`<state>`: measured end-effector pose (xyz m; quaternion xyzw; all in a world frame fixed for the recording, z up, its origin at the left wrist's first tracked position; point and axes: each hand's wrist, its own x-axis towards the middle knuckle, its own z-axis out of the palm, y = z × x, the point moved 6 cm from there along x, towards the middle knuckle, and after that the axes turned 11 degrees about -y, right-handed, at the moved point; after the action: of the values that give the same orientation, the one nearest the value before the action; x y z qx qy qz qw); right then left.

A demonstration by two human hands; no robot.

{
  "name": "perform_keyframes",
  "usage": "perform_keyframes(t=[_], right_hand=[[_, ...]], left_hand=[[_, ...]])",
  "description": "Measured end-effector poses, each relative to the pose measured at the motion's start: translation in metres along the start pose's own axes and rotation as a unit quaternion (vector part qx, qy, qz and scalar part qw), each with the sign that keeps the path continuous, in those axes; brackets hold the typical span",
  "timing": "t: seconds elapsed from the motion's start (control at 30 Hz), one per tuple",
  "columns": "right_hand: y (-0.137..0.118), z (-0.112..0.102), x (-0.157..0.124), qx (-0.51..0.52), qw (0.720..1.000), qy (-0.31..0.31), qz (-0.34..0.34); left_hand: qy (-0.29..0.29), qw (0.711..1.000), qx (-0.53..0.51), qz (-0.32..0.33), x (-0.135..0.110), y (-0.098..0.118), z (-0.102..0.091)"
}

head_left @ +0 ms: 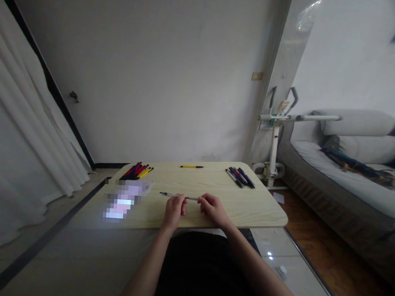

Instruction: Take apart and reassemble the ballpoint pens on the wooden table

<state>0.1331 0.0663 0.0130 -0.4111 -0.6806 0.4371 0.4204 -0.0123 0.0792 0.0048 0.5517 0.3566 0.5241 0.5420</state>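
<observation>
A slim pen (pixel 170 194) is held level just above the near half of the light wooden table (pixel 212 180). Its dark end points left, past the fingers of my left hand (pixel 174 211), which is closed around its middle. My right hand (pixel 212 207) pinches the right end. A dark stretch and a pale stretch of the pen show between the two hands; the fingers hide the rest. Beyond them, a yellow pen (pixel 191 166) with black ends lies alone near the table's far edge.
Red, blue and yellow pens (pixel 137 171) lie bunched at the far left. Several dark and white pens (pixel 240 177) form another bunch at the far right. A blurred-out lit phone (pixel 122 201) lies left. Exercise equipment (pixel 274 144) and a sofa (pixel 351 177) stand to the right.
</observation>
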Motion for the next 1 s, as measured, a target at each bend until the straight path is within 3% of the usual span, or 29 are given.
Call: perform_keyframes(t=[1.0], right_hand=[[0.0015,-0.0051,0.0001,0.08,0.997,0.005,-0.016]], left_hand=[[0.025,0.999,-0.022,-0.016,0.0012,0.0055,-0.0001]])
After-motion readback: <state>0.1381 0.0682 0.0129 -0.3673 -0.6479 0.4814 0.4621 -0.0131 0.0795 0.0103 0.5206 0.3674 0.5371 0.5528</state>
